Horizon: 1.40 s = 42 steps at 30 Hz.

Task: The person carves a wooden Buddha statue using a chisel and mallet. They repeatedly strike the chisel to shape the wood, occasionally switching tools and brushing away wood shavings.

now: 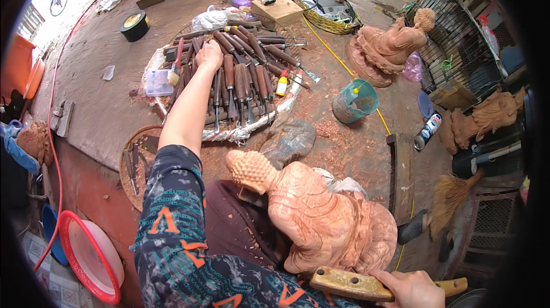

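Observation:
My left hand point(209, 56) is stretched out over a heap of wood-handled carving chisels point(232, 79) on a round tray with a white wrapped rim point(229, 135). Its fingers are closed among the handles; what they hold, if anything, is hidden. At the lower right, my right hand point(415, 291) grips a worn yellowish wooden bar point(349, 284) with dark round spots. Beside that bar, a carved reddish-wood seated figure point(321, 210) lies tilted against my legs. Its knobbed head point(250, 170) points left, near a dark rounded block point(289, 142).
A teal bucket point(355, 101) stands right of the tray, near a second carved figure point(389, 50). A yellow cable point(329, 50) crosses the floor. Further right are a spray can point(428, 130) and a straw broom point(452, 199). A red-rimmed basin point(91, 256) sits lower left.

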### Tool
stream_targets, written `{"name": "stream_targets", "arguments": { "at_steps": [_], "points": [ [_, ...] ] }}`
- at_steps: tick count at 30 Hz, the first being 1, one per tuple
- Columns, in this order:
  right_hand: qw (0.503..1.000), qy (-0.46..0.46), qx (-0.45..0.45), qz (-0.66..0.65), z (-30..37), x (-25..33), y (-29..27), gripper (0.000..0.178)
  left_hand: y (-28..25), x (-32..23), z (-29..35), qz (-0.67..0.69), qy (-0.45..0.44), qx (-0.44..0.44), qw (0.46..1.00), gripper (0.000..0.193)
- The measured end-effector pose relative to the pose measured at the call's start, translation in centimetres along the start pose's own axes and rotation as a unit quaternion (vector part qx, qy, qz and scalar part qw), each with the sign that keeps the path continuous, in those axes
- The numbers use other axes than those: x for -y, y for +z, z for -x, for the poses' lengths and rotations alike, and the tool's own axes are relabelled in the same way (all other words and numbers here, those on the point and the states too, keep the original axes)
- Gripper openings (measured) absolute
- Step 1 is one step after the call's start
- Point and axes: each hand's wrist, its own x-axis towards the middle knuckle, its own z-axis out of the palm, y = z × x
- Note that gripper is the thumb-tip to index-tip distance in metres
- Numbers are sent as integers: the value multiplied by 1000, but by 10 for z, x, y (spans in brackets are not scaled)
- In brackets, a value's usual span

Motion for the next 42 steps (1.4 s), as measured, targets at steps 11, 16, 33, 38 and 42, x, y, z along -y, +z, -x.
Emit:
{"name": "stream_targets", "arguments": {
  "at_steps": [11,16,33,38,42],
  "points": [
    [1000,5,-22,-1,2,-4,1,67,-45,-2,-28,301,-88,-287,905,35],
    [997,-19,-47,65,15,10,9,69,-110,21,-1,511,-21,-213,833,30],
    [915,-318,-170,183,42,22,76,51,-157,10,508,538,327,-18,777,39],
    [879,-359,-217,225,37,22,82,47,-147,4,515,444,378,-50,811,29],
    [868,-364,-255,222,33,26,89,42,-142,-4,518,440,388,-61,808,30]
  ]
}}
